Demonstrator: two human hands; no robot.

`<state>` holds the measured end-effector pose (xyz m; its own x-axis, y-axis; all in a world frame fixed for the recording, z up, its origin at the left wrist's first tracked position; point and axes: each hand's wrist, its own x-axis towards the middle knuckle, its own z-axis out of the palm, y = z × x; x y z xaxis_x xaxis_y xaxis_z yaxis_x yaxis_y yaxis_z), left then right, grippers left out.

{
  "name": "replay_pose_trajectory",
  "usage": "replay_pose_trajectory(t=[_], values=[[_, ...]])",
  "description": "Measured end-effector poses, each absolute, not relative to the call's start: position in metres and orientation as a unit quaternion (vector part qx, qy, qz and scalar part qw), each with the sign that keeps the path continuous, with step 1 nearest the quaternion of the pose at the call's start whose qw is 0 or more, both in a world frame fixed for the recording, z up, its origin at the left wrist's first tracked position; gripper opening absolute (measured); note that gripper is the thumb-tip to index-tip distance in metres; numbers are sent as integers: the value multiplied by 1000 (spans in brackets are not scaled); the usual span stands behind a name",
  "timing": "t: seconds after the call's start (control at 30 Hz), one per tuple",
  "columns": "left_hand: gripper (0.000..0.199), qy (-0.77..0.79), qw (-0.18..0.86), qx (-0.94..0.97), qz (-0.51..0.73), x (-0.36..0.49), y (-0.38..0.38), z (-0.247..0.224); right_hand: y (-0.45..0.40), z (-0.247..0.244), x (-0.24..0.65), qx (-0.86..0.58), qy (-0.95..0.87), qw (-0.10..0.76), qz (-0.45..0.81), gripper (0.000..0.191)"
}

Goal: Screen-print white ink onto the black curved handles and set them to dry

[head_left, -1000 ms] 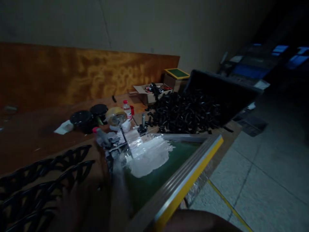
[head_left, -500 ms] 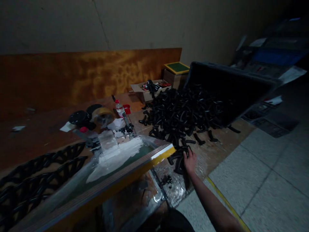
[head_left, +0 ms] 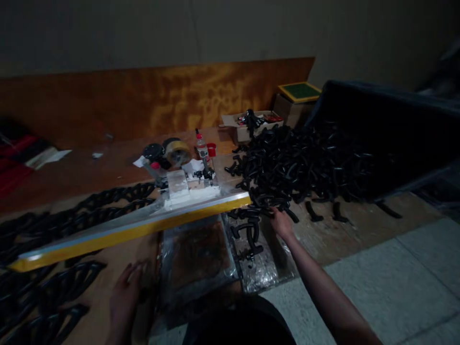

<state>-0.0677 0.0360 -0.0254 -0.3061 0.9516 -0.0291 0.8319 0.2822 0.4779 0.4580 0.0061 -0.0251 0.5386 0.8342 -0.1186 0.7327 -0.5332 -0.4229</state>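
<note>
My right hand [head_left: 282, 223] is at the near edge of a big heap of glossy black curved handle-like parts [head_left: 287, 160]. Its fingers are closed on one black curved part [head_left: 265, 211]; the grip is partly hidden. My left hand [head_left: 126, 292], blurred, is low over the table, left of a dark flat plate [head_left: 201, 251]. Its fingers look apart, with nothing visible in them. Between and beyond my hands, a tilted yellow-edged screen-printing frame [head_left: 143, 232] stands over the plate, white paste [head_left: 194, 195] behind its edge.
Rows of black parts [head_left: 68, 280] lie at left. Behind the frame are a tape roll [head_left: 178, 152], a bottle with a red cap [head_left: 201, 147] and a red cup [head_left: 212, 150]. An open carton [head_left: 244, 132] and a tipped dark bin [head_left: 391, 139] border the heap.
The view has swung left. The frame's near edge looks flatter and higher, uncovering the plate. My left hand has come into view; my right hand remains at the black parts.
</note>
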Motion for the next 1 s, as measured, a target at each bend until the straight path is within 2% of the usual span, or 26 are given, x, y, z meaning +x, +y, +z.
replay_pose_trajectory(t=[0.07, 0.13, 0.23, 0.33, 0.53, 0.63, 0.73, 0.87, 1.0], values=[[49, 800, 199, 518, 228, -60, 27, -11, 5, -9, 462, -844, -492, 178, 114, 50], [52, 803, 229, 478, 274, -50, 21, 4, 8, 1, 456, -811, -512, 252, 132, 51], [47, 793, 246, 445, 337, -31, 21, 29, 19, 7, 427, -706, -513, 411, 264, 65], [40, 763, 256, 447, 390, -14, 33, 50, 28, 9, 378, -599, -487, 486, 409, 73], [44, 645, 347, 443, 517, 2, 70, 78, 44, 15, 272, -428, -393, 528, 620, 40], [43, 594, 361, 463, 550, 7, 81, 88, 52, 8, 240, -409, -391, 537, 626, 35], [38, 583, 362, 474, 551, 10, 85, 94, 55, -6, 229, -437, -473, 515, 565, 36], [36, 581, 392, 461, 545, 8, 86, 93, 46, -19, 238, -490, -662, 403, 399, 25], [41, 574, 415, 437, 554, 0, 88, 96, 29, -9, 248, -521, -778, 271, 224, 29]])
